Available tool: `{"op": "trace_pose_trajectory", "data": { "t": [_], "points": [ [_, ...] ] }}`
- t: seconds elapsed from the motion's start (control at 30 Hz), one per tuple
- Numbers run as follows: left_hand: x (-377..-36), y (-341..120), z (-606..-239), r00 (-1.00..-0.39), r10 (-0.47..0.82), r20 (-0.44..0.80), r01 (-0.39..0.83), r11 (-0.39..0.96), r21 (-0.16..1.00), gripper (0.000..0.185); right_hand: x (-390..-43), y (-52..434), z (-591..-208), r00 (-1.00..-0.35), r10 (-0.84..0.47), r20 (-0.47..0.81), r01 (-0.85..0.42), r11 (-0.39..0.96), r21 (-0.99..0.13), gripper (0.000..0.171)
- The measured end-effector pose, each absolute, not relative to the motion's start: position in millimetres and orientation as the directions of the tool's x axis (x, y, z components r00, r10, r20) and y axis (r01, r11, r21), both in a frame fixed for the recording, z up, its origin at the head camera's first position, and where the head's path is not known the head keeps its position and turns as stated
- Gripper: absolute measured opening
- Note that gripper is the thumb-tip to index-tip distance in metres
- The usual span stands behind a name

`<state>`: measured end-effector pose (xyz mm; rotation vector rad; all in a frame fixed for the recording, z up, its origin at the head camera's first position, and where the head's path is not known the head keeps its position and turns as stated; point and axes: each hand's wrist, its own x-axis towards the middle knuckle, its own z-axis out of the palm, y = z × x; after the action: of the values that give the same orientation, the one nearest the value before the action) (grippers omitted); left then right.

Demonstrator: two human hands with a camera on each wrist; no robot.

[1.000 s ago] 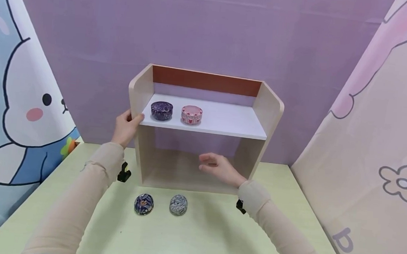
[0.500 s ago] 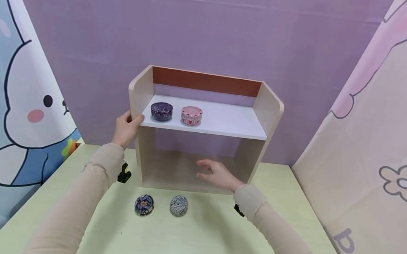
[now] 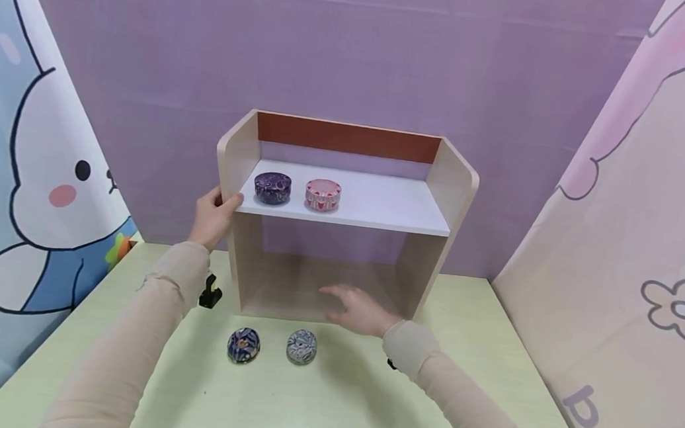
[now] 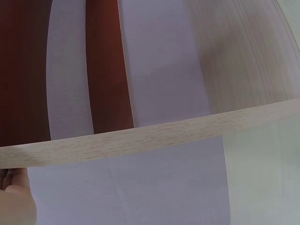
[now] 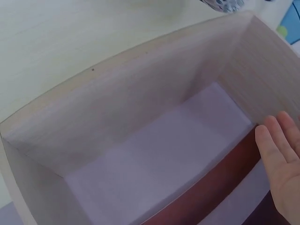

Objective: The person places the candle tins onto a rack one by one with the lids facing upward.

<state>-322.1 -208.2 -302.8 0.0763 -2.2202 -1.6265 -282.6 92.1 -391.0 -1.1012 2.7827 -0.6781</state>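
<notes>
A pale green surface (image 3: pixel 317 404) sits in front of a purple wall, with a bunny picture on one side and a pink flower picture on the other. A small wooden shelf unit (image 3: pixel 342 220) stands at the back of the surface.

The right hand (image 3: pixel 360 309) has come down and nearer than it was a second ago. It was up inside the shelf unit's lower opening; now it is low at the front edge of that opening. The left hand (image 3: pixel 214 217) has not moved.

The right hand's fingers (image 3: pixel 337 293) are straight and spread a little, and they hold nothing. The left hand holds the left side wall of the shelf unit, with its thumb on the front edge.

A purple tin (image 3: pixel 272 188) and a pink tin (image 3: pixel 322 195) sit side by side on the shelf unit's top board. A dark blue flowery tin (image 3: pixel 242 345) and a grey tin (image 3: pixel 301 346) sit on the surface just in front of the shelf unit. The grey tin is near the right hand.
</notes>
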Motion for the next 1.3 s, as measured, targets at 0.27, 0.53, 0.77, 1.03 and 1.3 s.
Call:
{"op": "trace_pose_trajectory", "data": {
  "t": [0.27, 0.53, 0.77, 1.03, 1.3],
  "points": [
    [-321.4, -208.7, -301.0, -0.926, -0.263, 0.269, 0.177, 0.327, 0.928, 0.052, -277.9, 86.5, -406.9, -0.703, -0.705, 0.096, -0.696, 0.655, -0.294, 0.053],
    [-319.6, -207.9, -300.5, -0.933, -0.252, 0.256, 0.173, 0.310, 0.935, 0.054, -275.4, 82.4, -423.5, -0.654, -0.748, 0.109, -0.755, 0.638, -0.148, 0.057],
    [-321.2, -208.1, -301.0, -0.930, -0.253, 0.265, 0.183, 0.304, 0.935, 0.052, -274.6, 77.4, -433.5, -0.623, -0.778, 0.081, -0.782, 0.618, -0.079, 0.060],
    [-321.6, -208.5, -301.9, -0.930, -0.255, 0.266, 0.184, 0.303, 0.935, 0.052, -271.6, 70.6, -444.6, -0.530, -0.843, 0.094, -0.837, 0.537, 0.101, 0.059],
    [-321.1, -209.4, -302.4, -0.931, -0.253, 0.263, 0.180, 0.309, 0.934, 0.052, -267.9, 64.4, -453.4, -0.471, -0.879, 0.071, -0.858, 0.475, 0.194, 0.064]
  ]
}}
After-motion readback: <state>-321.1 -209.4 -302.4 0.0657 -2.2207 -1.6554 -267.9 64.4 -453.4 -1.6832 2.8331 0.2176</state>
